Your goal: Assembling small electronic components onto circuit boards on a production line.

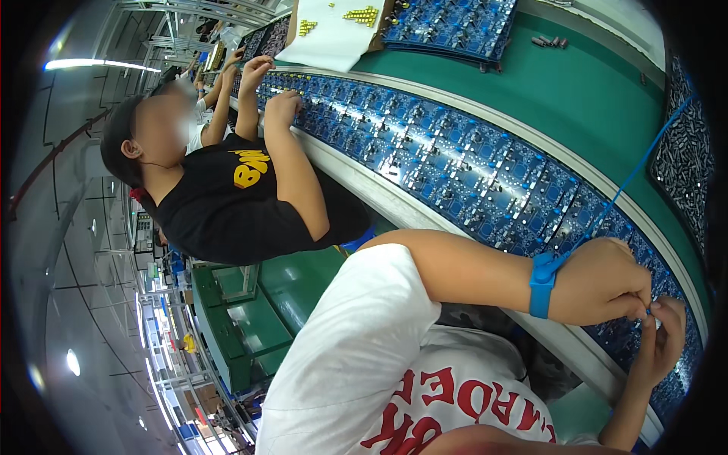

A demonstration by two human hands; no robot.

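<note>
Holds the left hand (597, 282) and right hand (667, 337) together above the near end of a row of blue circuit boards (447, 159), clamped by the fingertips on a tiny blue part (649, 311). Cannot tell its exact shape, nor in which of the two hands lies the firmer grip. Not yet set on any board, judging from its place up between the fingers. Already fitted along the row: many blue, white and silvery components, so seemingly well past bare boards. Cannot tell from here about spots without parts. Left as loose stock, to all appearances: a dense heap of small dark pieces (682, 171) at the far right, a few short cylinders (550, 42) on the green bench (584, 87), and yellow pieces (360, 15) on a white sheet (326, 42). Farther up the row, a co-worker in black (227, 205), with both hands near the boards.
</note>
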